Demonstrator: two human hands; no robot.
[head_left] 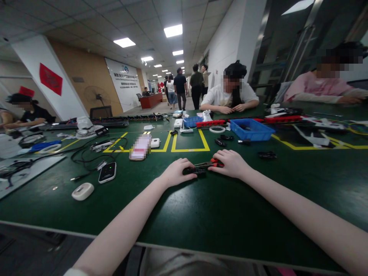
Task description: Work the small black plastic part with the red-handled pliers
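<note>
My left hand [175, 172] rests on the green table [201, 214] with its fingers curled round a small black part [193, 171]. My right hand [231, 163] lies just to the right of it, fingers closed on the red-handled pliers [211, 164]. The pliers' dark jaws point left toward the black part, and the two hands nearly touch. What exactly the black part is cannot be made out.
A blue bin [251, 129] and loose black parts [221, 142] lie beyond my hands. A phone [107, 172], a white puck [82, 191], a pink object [140, 147] and black cables [94, 151] sit at the left. Other people sit along the far edge.
</note>
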